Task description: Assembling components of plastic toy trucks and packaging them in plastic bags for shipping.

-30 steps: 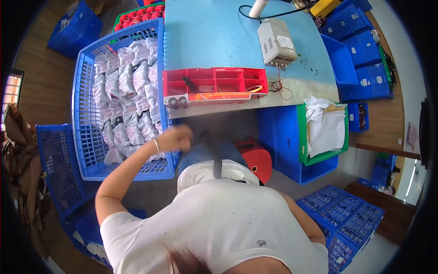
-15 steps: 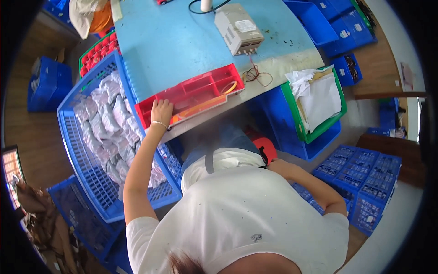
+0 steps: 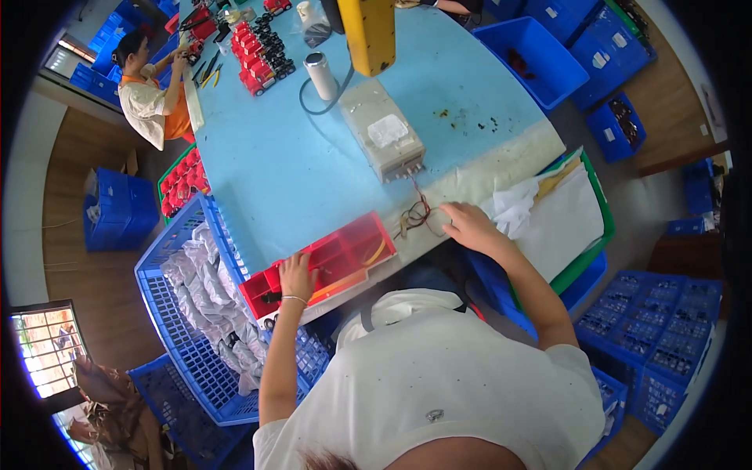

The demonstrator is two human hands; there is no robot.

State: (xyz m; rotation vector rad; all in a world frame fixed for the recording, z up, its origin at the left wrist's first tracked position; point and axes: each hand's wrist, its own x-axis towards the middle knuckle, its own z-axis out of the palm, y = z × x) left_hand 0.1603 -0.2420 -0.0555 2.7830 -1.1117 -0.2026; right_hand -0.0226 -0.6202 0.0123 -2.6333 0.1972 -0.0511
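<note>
Left hand (image 3: 295, 276) on red tray (image 3: 329, 262); right hand (image 3: 464, 225) by wires (image 3: 415, 215).

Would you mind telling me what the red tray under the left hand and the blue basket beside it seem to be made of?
The red tray looks like moulded plastic, slightly glossy, with thin dividing walls and a uniform colour. The left hand rests on its near edge. The blue basket also seems plastic: its walls and floor form an open moulded grid, matte in finish.
</note>
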